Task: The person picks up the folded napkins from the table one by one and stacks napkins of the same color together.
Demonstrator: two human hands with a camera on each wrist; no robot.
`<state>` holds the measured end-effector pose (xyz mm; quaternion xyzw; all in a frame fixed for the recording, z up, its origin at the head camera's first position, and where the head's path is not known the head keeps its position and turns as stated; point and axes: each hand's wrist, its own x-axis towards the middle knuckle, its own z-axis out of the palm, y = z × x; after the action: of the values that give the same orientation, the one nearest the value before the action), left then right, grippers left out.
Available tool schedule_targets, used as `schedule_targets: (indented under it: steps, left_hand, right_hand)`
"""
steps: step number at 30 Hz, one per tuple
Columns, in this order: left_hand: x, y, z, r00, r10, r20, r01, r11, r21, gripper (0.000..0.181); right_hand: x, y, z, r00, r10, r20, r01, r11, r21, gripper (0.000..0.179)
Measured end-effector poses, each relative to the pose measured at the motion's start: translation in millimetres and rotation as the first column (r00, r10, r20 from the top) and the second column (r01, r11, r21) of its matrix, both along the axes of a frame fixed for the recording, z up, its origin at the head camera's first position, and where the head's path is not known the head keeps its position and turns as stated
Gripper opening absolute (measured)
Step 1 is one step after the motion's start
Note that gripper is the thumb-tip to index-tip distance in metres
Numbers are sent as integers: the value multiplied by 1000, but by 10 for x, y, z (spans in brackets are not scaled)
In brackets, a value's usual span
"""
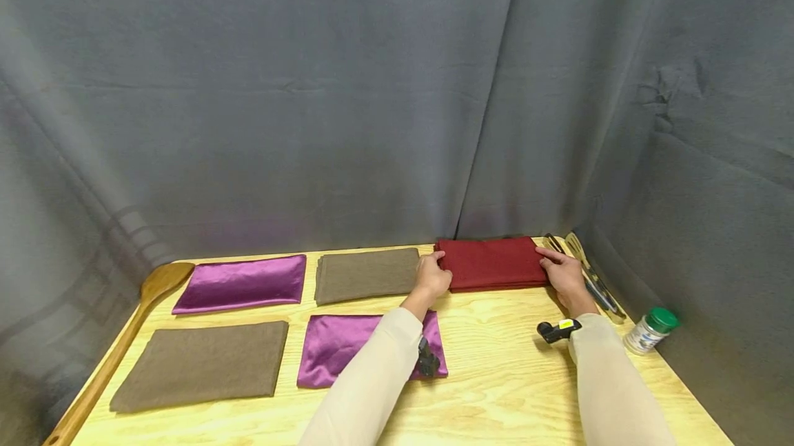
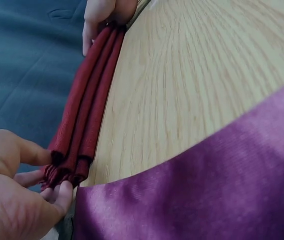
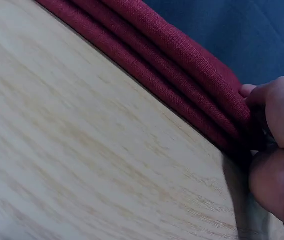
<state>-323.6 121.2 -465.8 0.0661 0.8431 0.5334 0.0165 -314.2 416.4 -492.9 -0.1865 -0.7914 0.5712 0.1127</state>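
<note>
A dark red folded cloth (image 1: 496, 263) lies flat at the back right of the table, its stacked layers visible along the front edge. At its left end my left hand (image 1: 432, 276) grips the layers, with fingers and thumb on either side of the fold in the left wrist view. The right end is held by my right hand (image 1: 566, 276); in the right wrist view its fingertips touch the cloth's top edge, while the thumb's contact is hard to make out. Beneath my left forearm lies a purple satin cloth (image 1: 338, 342), partly hidden by the sleeve.
Left of the red cloth are a brown folded cloth (image 1: 366, 275) and a purple satin one (image 1: 245, 284); another brown cloth (image 1: 205, 365) lies nearer. A long wooden spoon (image 1: 124, 342) follows the left edge. Kitchen utensils (image 1: 594, 274) and a green-lidded jar (image 1: 648, 333) line the right.
</note>
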Motion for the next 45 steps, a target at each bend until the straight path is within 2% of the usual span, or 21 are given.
schedule_targets:
  steps: [6, 9, 13, 18, 21, 24, 28, 33, 39, 45]
  left_hand:
    - [-11, -125, 17, 997, -80, -1, 80, 997, 18, 59]
    - [-17, -270, 36, 989, -145, -15, 145, 987, 71, 59]
    - [-36, -531, 90, 976, -217, -29, 218, 960, 176, 54]
    - [-19, -868, 241, 965, -259, -32, 258, 925, 278, 49]
    - [10, -1043, 352, 960, -273, -61, 279, 917, 286, 50]
    - [54, -1220, 454, 957, -274, -91, 289, 919, 268, 51]
    - [161, -1471, 544, 957, -275, -97, 291, 920, 262, 52]
    - [352, -1832, 547, 962, -256, -100, 272, 933, 237, 51]
    - [618, -2231, 427, 973, -216, -80, 229, 948, 220, 51]
    - [839, -2454, 256, 978, -204, -50, 210, 951, 228, 54]
  right_hand:
    - [33, 23, 50, 1000, -3, 6, 2, 997, 82, 47]
    - [85, 43, 99, 1000, 23, -16, -21, 990, 142, 49]
    - [168, 32, 229, 994, 83, -64, -65, 969, 238, 49]
    - [274, -50, 457, 980, 152, -128, -107, 946, 306, 48]
    - [328, -130, 587, 972, 195, -127, -148, 940, 309, 50]
    - [358, -250, 684, 957, 256, -139, -205, 931, 301, 53]
    - [413, -468, 744, 919, 354, -176, -287, 903, 319, 54]
    - [553, -726, 739, 887, 421, -188, -353, 882, 311, 51]
    - [660, -983, 648, 845, 489, -216, -429, 861, 273, 47]
    - [780, -1247, 538, 806, 531, -263, -480, 845, 235, 43]
